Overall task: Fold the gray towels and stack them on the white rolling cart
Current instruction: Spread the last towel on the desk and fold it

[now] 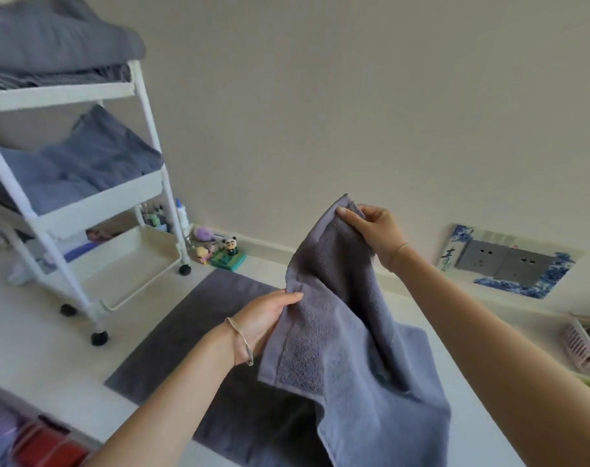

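So the person's mid-job here, not near the end. The white rolling cart [61,94] already has a pile of gray towels on its top shelf [57,38] and more on the middle shelf [94,156], so a good chunk looks done. The gray towel [337,332] being worked on hangs in the air, not folded yet: the right hand [371,230] pinches its top corner and the left hand [266,321] grips the edge lower down, fingers curled round the cloth. A darker gray towel [192,325] lies spread flat on the pale surface underneath, right beside the cart. So at least two towels look left to fold and stack.
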